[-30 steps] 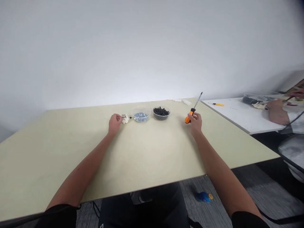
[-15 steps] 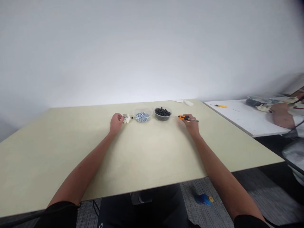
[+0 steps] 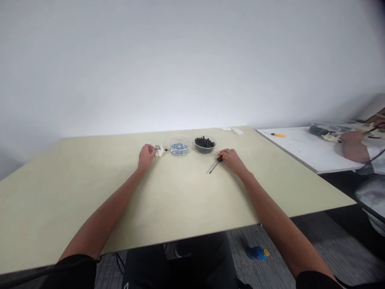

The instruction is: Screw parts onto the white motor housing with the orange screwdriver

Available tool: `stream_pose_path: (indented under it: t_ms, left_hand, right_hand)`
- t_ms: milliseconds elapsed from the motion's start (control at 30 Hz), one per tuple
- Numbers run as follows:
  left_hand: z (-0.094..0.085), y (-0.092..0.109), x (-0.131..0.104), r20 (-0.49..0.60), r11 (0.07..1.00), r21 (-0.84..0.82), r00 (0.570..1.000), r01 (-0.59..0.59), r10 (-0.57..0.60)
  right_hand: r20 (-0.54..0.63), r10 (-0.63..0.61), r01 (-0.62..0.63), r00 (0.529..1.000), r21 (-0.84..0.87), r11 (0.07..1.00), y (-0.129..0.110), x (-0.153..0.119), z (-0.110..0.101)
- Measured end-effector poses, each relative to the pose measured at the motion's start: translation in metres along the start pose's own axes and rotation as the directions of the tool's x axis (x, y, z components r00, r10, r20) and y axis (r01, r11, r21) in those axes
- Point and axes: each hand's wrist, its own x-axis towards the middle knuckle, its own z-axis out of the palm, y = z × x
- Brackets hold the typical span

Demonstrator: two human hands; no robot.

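Observation:
In my right hand [image 3: 229,158] is a screwdriver [image 3: 220,159] with an orange and black handle, its metal shaft slanting down-left, the tip over the tabletop. My left hand [image 3: 146,155] is closed, thumb and fingers pinched together. Just right of its fingertips sits a small cream plastic part [image 3: 159,151] with a round metal piece on top and a black tip on its right side. What the pinched fingers hold is too small to make out. A clear tub of silvery screws [image 3: 179,149] and a clear tub of black pieces [image 3: 204,144] stand between my hands.
White scraps [image 3: 237,131] lie at the table's back edge. On the white table [image 3: 296,150] to the right are a yellow screwdriver [image 3: 278,135] and another person's hand [image 3: 352,137] beside a cream part. A blue bottle [image 3: 258,252] is on the floor.
My right hand has moved left toward the tub of black pieces, and the screwdriver has swung from pointing right to pointing down-left. My left hand stays beside the cream part.

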Motion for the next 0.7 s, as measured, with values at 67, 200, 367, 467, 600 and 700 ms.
stream_pose_path:
  t_ms: [67,200,367,467,600,700]
  left_hand:
    - [-0.001,0.002,-0.002,-0.018,1.0,-0.019,1.0,0.019,-0.02]
    - [-0.01,0.005,-0.017,-0.086,0.995,-0.065,0.993,0.077,-0.083]
    - [-0.043,0.002,-0.059,-0.019,0.983,-0.104,0.988,0.15,-0.153]
    - [-0.071,-0.002,-0.084,0.055,0.981,-0.104,0.986,0.165,-0.16]
    - [-0.096,-0.006,-0.1,0.047,0.975,-0.092,0.979,0.201,-0.197]
    - [-0.098,-0.006,-0.099,0.001,0.956,-0.144,0.966,0.254,-0.257]
  right_hand:
    - [-0.02,0.013,-0.013,1.0,-0.01,1.0,0.001,-0.001,-0.003]
    - [-0.054,0.035,-0.038,0.998,-0.04,0.999,0.005,-0.011,-0.013]
    - [0.15,0.061,-0.054,0.987,-0.051,0.997,0.003,-0.058,-0.025]
    - [0.092,0.152,-0.144,0.984,-0.085,0.986,-0.001,-0.083,-0.034]
    - [0.025,0.153,-0.149,0.988,-0.109,0.983,-0.008,-0.078,-0.033]
    - [0.027,0.098,-0.095,0.995,-0.09,0.991,-0.016,-0.053,-0.016]
